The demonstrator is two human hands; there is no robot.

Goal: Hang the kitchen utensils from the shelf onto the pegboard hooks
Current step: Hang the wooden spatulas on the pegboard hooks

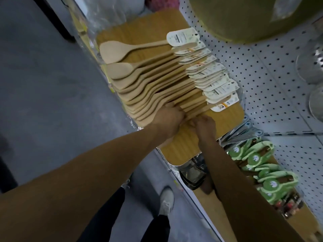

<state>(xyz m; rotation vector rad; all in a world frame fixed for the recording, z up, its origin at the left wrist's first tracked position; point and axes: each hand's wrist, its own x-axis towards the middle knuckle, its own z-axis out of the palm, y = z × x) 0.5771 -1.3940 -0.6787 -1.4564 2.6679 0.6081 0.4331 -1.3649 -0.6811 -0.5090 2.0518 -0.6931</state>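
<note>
While both your hands sit at the near end of the row of wooden spoons [150, 81], the step in hand reads as the pick-up: you are separating a spoon, or a few, from the fanned stack. The spoons lie overlapped on a wooden board [139, 28] on the shelf, bowls toward the aisle, white paper tags [206, 72] toward the pegboard [262, 81]. Your left hand [170, 120] is curled over the handles of the nearest spoons and appears to grip them; how many it holds cannot be told. Your right hand [205, 125] rests just beside it with fingers bent down at the same handles; whether it pinches one or only steadies the stack cannot be told, since the fingertips are hidden. No spoon is lifted clear yet. No free hook shows on the pegboard in this view, so look up and locate one before you carry anything. Judgement on the next move: draw one spoon free by its handle without dragging its neighbours off the board, then turn it so the tag end leads, since the tag's hole is what should take the hook. Risk: the stack is loose and may slide toward the aisle edge. Green-labelled packs [262, 173] lie on the shelf to the right, untouched.
</note>
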